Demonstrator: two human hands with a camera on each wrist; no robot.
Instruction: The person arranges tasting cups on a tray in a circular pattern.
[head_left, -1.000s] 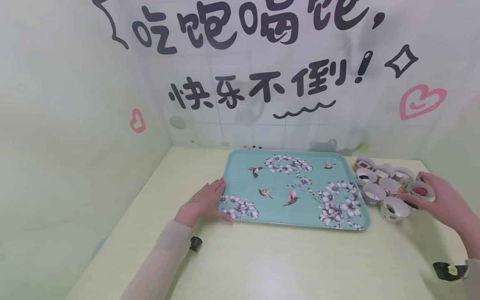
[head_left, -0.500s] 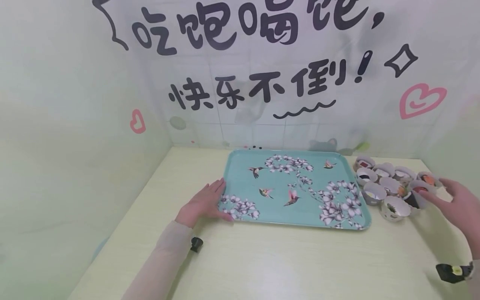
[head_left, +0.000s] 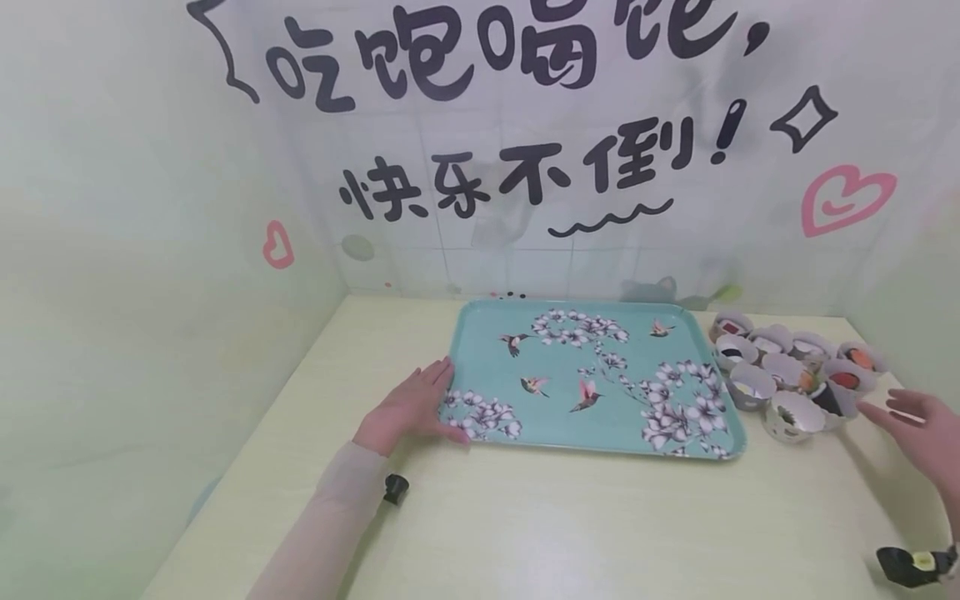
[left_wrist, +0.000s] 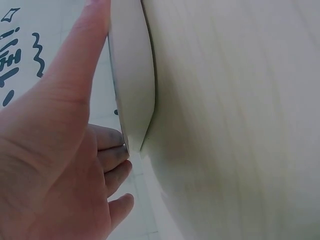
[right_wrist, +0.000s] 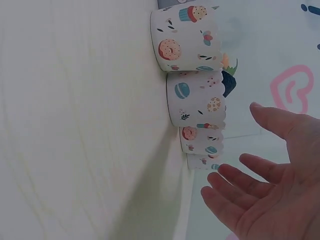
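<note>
A light-blue tray (head_left: 480, 350), patterned with flowers and birds, lies flat on the table. My left hand (head_left: 405, 408) rests against its front left corner, the fingers along the left rim and the thumb at the front rim. The left wrist view shows that hand (left_wrist: 55, 150) beside the tray's side wall (left_wrist: 132, 70). My right hand (head_left: 918, 429) hangs apart from the paper baking cups (head_left: 793, 421), to their right, with fingers spread and nothing held. Seen from the right wrist, the cups (right_wrist: 190, 40) carry cupcake and doughnut prints. Small colored things sit inside; their kinds are unclear.
Several cups stand packed together at the tray's right side; one (head_left: 861, 357) holds something orange, another (head_left: 843, 382) something red. The pale table (head_left: 555, 517) meets a printed wall sheet (head_left: 510, 225) at the back.
My right hand has let go of the cups and drawn back toward the lower right. The orange-filled cup and its red-filled neighbor now stand uncovered. My left hand stays put.
</note>
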